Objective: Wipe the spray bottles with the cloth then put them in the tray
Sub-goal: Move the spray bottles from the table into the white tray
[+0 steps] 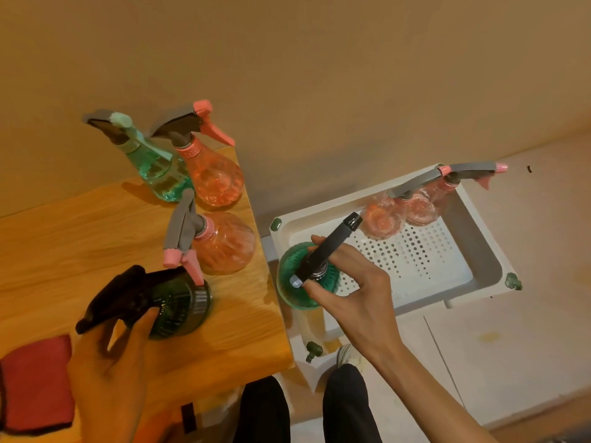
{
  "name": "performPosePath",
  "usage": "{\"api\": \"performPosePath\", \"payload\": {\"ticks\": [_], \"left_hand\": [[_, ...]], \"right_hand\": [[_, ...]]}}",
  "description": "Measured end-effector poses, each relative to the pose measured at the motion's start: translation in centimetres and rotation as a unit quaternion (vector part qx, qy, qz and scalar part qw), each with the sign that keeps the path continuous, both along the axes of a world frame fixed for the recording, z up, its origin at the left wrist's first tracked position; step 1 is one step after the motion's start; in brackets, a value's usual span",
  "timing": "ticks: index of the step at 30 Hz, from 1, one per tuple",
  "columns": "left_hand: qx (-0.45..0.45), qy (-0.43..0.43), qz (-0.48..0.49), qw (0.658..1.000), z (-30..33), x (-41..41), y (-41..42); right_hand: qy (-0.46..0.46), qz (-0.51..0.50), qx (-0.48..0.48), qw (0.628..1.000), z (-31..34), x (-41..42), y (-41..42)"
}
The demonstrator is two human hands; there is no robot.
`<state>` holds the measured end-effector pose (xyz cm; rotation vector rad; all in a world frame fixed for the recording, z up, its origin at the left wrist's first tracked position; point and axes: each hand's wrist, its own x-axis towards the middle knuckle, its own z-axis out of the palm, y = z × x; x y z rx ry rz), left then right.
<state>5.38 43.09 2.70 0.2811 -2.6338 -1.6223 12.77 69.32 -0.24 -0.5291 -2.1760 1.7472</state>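
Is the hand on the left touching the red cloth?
Apart. The head view shows the left hand gripping the dark green spray bottle, while the red cloth lies flat on the wooden table beside the wrist, with shadowed table showing between them.

Dim warm orange light, soft focus, wide-angle distortion.

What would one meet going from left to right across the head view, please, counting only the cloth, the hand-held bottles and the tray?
Red cloth → dark green bottle held by the left hand → green bottle held by the right hand over the tray's near-left corner → white tray.
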Motion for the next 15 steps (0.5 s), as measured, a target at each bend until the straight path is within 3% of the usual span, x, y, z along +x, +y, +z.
{"api": "performPosePath", "payload": {"ticks": [11,15], "left_hand": [[0.038,0.004,0.037,0.999,1.1,5.0,1.3],[0.039,-0.001,0.001,0.999,1.8,6.3,4.3]], "right_hand": [[-0.001,0.015,0.022,1.0,0.3,0.1,1.5],[0.005,0.009,0.025,1.0,0.4,0.8,2.6]]}}
